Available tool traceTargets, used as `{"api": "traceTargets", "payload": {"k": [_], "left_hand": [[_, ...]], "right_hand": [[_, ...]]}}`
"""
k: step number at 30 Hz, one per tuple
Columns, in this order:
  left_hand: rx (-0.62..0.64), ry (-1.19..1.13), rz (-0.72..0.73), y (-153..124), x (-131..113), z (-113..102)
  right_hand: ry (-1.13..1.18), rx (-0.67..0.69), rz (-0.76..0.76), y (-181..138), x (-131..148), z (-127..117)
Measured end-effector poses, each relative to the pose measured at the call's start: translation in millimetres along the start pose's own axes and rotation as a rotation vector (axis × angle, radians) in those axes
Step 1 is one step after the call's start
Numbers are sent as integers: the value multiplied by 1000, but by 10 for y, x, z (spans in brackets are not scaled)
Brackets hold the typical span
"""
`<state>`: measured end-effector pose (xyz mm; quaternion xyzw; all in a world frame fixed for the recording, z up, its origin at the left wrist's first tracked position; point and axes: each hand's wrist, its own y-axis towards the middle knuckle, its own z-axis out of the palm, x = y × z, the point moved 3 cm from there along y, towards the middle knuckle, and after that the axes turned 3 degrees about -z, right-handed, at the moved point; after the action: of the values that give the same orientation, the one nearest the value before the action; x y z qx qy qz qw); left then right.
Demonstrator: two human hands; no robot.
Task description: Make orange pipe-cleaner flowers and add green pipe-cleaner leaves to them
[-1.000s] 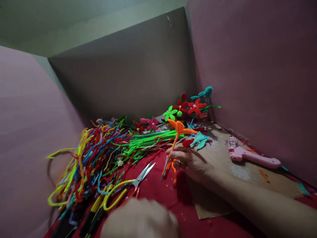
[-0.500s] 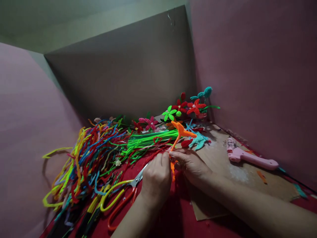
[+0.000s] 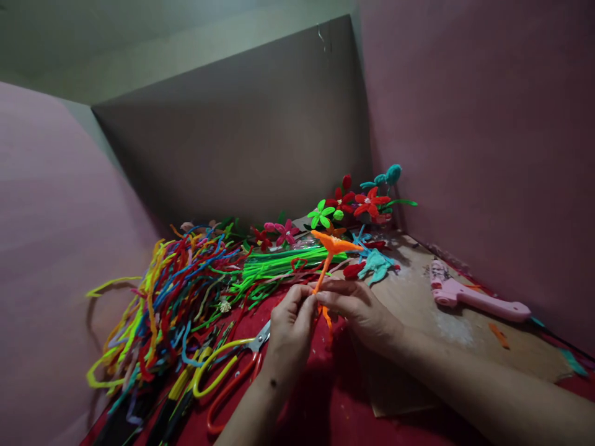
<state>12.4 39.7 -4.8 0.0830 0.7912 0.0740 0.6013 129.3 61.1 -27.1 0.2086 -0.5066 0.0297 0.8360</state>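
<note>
Left fingers (image 3: 304,313): pinching the orange pipe-cleaner flower (image 3: 326,266) by its stem
Right fingers (image 3: 341,303): gripping the same stem
Bloom (image 3: 331,244): just above the fingers
Scissors (image 3: 255,344): flower's near left
Green pipe cleaners (image 3: 279,264): behind the flower, mostly leftward
Pink glue gun (image 3: 483,301): right of the flower

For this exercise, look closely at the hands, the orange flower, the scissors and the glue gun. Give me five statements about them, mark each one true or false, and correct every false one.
1. The left hand and right hand meet at the stem of the orange flower. True.
2. The scissors have one yellow and one red handle. True.
3. The right hand grips the scissors. False: they lie to the left of the left hand, which partly hides them.
4. The pink glue gun lies to the right of both hands. True.
5. The orange flower's bloom points down, below the hands. False: it is above them.
</note>
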Motion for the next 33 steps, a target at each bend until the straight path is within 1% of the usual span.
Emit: {"api": "traceTargets", "payload": {"k": [2, 4, 6, 8, 10, 15, 17, 18, 20, 22, 23, 24, 26, 28, 31, 33], "left_hand": [[82, -233, -152, -13, 29, 9], [176, -400, -250, -21, 53, 16], [240, -488, -296, -26, 68, 11], [260, -498, -303, -29, 73, 1], [233, -428, -265, -29, 61, -5], [102, -136, -100, -34, 12, 22], [49, -42, -41, -43, 23, 28], [15, 26, 8, -49, 30, 23], [-55, 185, 158, -68, 34, 3], [-92, 293, 294, -92, 33, -12], [-98, 310, 323, -100, 34, -18], [-101, 300, 320, -104, 37, -24], [-91, 208, 238, -100, 39, -30], [-59, 45, 105, -90, 36, -21], [27, -214, -71, -76, 28, 8], [104, -357, -132, -66, 32, 16]], "right_hand": [[26, 12, 37, 11, -31, -13], [72, 24, 87, 18, -63, -25], [117, 45, 128, 18, -93, -30], [135, 52, 129, 16, -111, -31], [128, 21, 110, 14, -119, -33], [138, -115, 100, 16, -117, -42], [129, -134, 82, 12, -105, -47], [120, -137, 67, 8, -97, -49], [92, -119, 53, -6, -81, -42], [49, -85, 54, -23, -57, -23], [15, -62, 52, -30, -39, -11], [-28, -38, 44, -35, -16, 3], [-112, -8, 1, -40, 41, 22], [-174, 22, -54, -39, 92, 33], [-192, 51, -101, -27, 101, 20], [-157, 51, -78, -13, 48, -5]]}}
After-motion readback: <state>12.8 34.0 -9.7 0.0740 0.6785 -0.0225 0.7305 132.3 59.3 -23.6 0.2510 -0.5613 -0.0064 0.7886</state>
